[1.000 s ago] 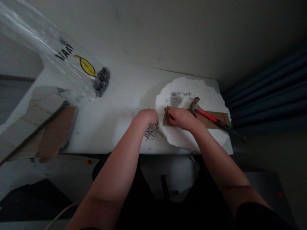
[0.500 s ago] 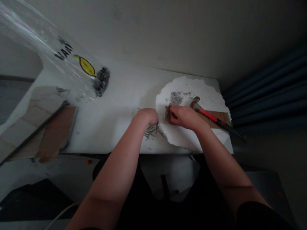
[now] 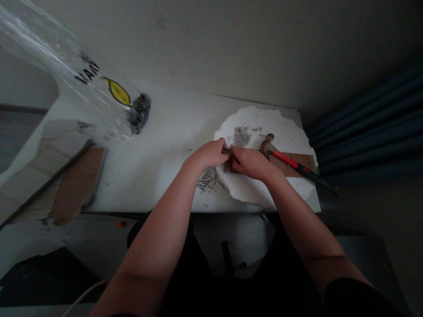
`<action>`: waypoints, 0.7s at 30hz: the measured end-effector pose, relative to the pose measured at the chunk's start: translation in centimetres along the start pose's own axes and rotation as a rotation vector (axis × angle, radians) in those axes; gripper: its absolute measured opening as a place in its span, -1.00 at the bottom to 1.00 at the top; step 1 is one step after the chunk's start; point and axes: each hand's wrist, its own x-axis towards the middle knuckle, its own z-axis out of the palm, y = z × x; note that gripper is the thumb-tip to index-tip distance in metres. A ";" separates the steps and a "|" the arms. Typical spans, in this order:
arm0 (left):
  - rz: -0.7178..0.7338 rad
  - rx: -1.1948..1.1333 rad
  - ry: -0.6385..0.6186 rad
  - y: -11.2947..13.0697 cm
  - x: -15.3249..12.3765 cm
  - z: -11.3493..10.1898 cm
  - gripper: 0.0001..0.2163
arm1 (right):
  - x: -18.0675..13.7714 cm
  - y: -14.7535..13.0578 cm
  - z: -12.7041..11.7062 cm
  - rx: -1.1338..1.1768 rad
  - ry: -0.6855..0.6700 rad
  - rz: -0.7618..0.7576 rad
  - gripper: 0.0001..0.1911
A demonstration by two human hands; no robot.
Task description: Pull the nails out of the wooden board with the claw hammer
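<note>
Brown board (image 3: 304, 160) lies on a ragged white sheet (image 3: 243, 188) on the counter (image 3: 161, 158), a hammer (image 3: 287, 159) resting across it. Left hand (image 3: 213, 152) and right hand (image 3: 249, 163) are close together at its left end, fingers curled inward (how tightly, or around what, I cannot tell), near loose nails (image 3: 206, 179).

This looks like a makeshift workshop corner set up inside a room. A white table (image 3: 172, 127) stands against a plain, smudged wall (image 3: 214, 53), carrying a claw hammer (image 3: 299, 167), loose nails (image 3: 208, 179), a brown board (image 3: 303, 160) and crumbled grit (image 3: 242, 135). A dark curtain (image 3: 366, 114) hangs alongside; whether this is a home cannot be told.
</note>
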 end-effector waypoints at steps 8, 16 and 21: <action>-0.002 0.068 -0.036 0.1 0.4 -0.1 -0.67 | -1.0 1.8 -2.7 0.162 0.254 0.077 -0.83; 0.091 0.061 -0.136 0.3 0.7 -0.1 -0.74 | -0.5 2.4 -0.6 0.409 0.105 0.002 -0.89; 0.076 0.090 -0.145 -0.1 1.0 0.2 -0.73 | -0.1 0.9 0.0 0.189 -0.010 -0.032 -0.84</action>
